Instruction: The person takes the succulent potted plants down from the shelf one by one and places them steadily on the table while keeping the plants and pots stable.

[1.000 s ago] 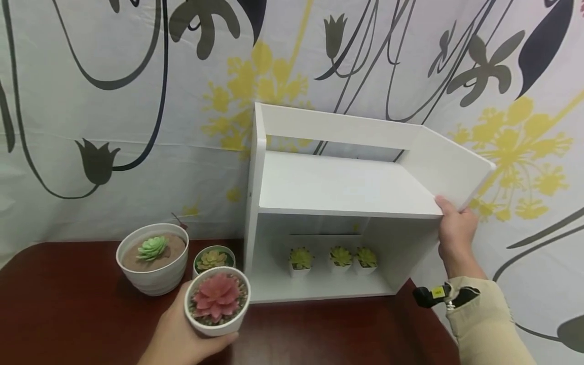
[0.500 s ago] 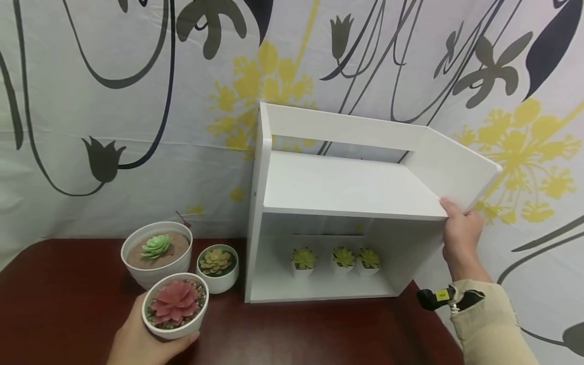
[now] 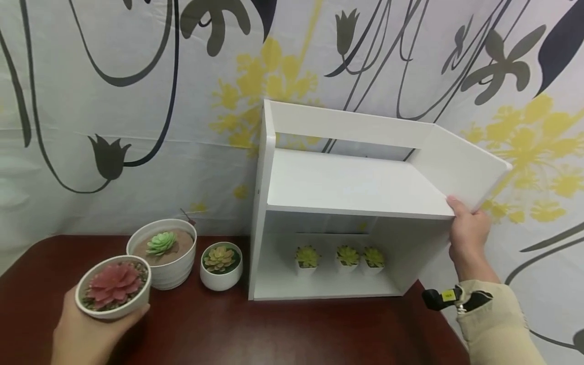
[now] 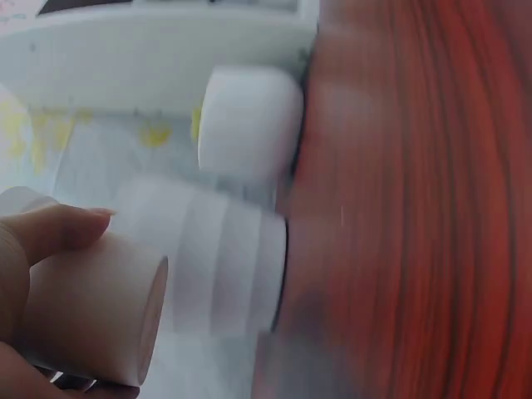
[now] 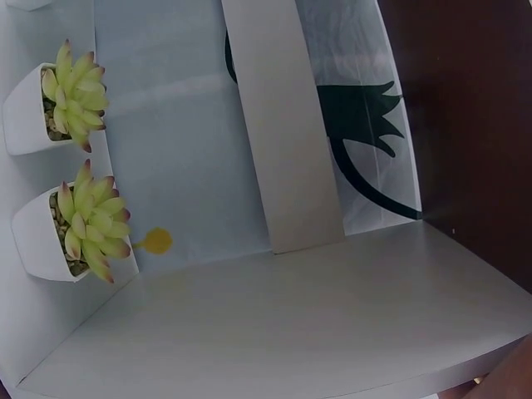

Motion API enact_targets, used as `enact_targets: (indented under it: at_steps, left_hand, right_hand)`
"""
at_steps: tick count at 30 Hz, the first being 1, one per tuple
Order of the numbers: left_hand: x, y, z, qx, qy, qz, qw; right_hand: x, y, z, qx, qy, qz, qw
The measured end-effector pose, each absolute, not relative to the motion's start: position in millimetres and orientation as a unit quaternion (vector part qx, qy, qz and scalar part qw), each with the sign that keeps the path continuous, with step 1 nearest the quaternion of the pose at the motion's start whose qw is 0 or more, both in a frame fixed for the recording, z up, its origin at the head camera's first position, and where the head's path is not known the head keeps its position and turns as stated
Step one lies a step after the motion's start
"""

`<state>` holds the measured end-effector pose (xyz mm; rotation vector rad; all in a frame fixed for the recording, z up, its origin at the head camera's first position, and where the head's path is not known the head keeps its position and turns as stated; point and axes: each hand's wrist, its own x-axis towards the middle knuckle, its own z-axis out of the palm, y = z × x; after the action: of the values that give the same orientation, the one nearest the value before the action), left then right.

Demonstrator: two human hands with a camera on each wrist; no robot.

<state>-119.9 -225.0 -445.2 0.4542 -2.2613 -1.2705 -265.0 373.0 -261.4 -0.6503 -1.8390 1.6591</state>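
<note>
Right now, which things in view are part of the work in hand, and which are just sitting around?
In hand:
left hand holds the pink succulent pot
right hand grips the white shelf unit

Sitting around:
green succulent in the ribbed pot
small yellowish succulent pot
three tiny succulents inside the shelf

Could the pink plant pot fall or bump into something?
It might. The left hand alone holds the pink succulent pot above the table's edge, so a slip could drop it. It is also close to the big ribbed pot and could knock it.
</note>
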Motion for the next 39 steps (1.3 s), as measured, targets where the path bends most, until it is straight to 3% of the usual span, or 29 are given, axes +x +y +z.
enact_targets:
  at_steps: [10, 21, 30, 39]
  left_hand:
    - [-129, -268, -441, 0.304, -0.827, -0.437, 0.179]
    - [-161, -302, -453, 0.261, -0.847, -0.41, 0.216]
    - [-187, -312, -464, 0.323, -0.82, -0.44, 0.17]
    - [-197, -313, -474, 0.295, -0.817, -0.463, 0.175]
  right_hand:
    - [-265, 372, -262, -0.225, -0.677, 0.634, 0.298]
    - [-265, 375, -262, -0.232, -0.683, 0.625, 0.299]
    - [-266, 375, -261, -0.23, -0.679, 0.627, 0.306]
    - [-266, 371, -261, -0.231, -0.68, 0.625, 0.306]
